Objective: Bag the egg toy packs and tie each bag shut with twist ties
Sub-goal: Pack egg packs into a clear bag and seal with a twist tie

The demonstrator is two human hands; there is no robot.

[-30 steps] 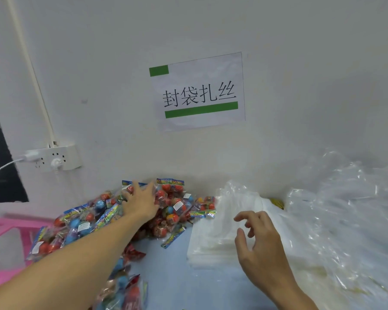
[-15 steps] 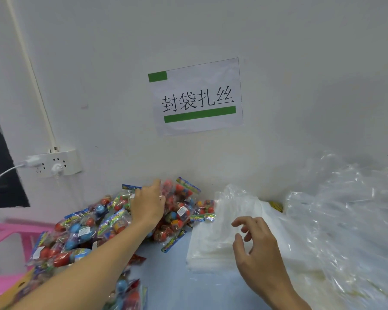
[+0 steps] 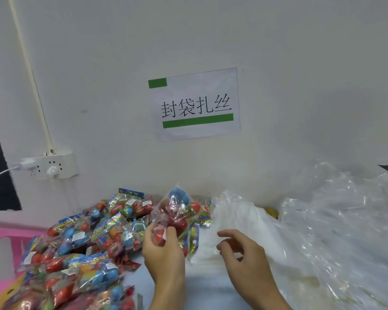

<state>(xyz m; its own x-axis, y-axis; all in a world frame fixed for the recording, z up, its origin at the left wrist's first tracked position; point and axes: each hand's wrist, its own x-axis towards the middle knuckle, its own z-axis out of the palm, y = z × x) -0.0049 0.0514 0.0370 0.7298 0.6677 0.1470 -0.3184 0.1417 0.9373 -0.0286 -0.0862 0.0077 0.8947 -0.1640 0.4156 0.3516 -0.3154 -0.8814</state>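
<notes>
Clear-wrapped egg toy pack (image 3: pixel 177 215) stands upright in my left hand (image 3: pixel 164 253), gripped at its bottom; my right hand (image 3: pixel 240 251), fingers loose and empty, waits just beside, nearer the stack of clear bags (image 3: pixel 244 222) near the desk's back edge.

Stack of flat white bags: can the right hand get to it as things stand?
Probably yes. The right hand hovers empty, fingers loosely curled, just over the stack of flat white bags, with nothing between them.

A plain white wall (image 3: pixel 300 63) is filling the background, with a paper sign (image 3: pixel 195 104) bearing 2 green bars hanging on it. A white power strip (image 3: pixel 52 165) is sitting under a cable conduit (image 3: pixel 29 72), while pink furniture (image 3: pixel 7 233) is showing at left.
</notes>
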